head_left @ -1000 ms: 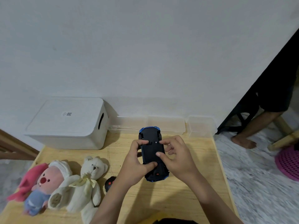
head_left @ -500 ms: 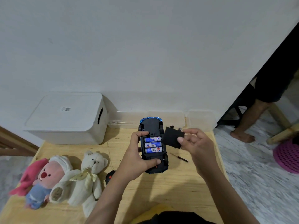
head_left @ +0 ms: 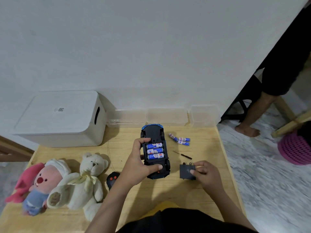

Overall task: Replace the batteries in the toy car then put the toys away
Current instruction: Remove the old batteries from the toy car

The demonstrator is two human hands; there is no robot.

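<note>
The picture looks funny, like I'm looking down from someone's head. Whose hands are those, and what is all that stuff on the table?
A small camera sits on a person's head and looks down, so you see that person's own two hands. There is no robot here. The left hand grips an upside-down toy car with its belly open; three batteries sit inside. The right hand pinches the black battery cover low over the wooden table. Spare batteries and a thin screwdriver lie nearby. On the left lie a white teddy bear, a pink plush toy, and a white box behind them.
</note>
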